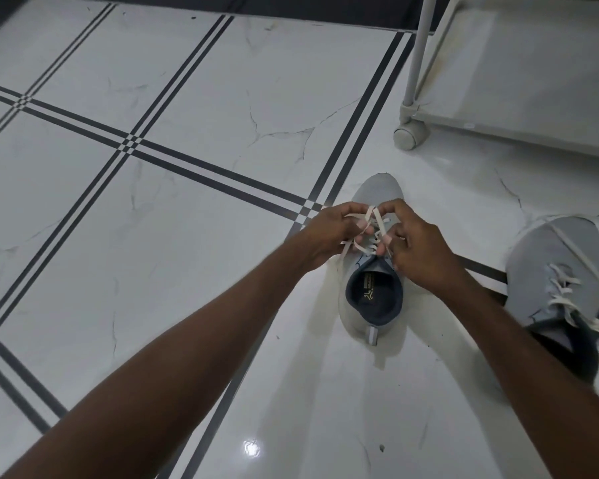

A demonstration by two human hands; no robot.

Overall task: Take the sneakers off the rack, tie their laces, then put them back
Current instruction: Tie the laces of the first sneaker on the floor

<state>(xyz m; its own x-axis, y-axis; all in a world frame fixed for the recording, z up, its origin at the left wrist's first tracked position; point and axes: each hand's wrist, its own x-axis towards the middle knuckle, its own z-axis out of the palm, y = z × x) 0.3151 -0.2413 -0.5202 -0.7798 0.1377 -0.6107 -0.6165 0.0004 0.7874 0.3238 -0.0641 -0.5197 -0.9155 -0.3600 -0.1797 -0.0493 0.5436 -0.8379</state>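
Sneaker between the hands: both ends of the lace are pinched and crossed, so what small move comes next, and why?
Probably tuck one end under the crossing and pull both ends apart to seat the first knot. The left hand and right hand each pinch part of the lace above the sneaker, and no knot or bow shows yet. The second sneaker lies untied to the right.

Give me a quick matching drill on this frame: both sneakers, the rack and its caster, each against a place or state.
Things:
1. middle sneaker
2. right-hand sneaker
3. rack
4. caster

States:
A. top right, bottom shelf bare
B. laces loose, no hand on it
C. on the floor under the rack's corner post
D. laces in both hands

Pairs: 1-D, 2-B, 3-A, 4-C
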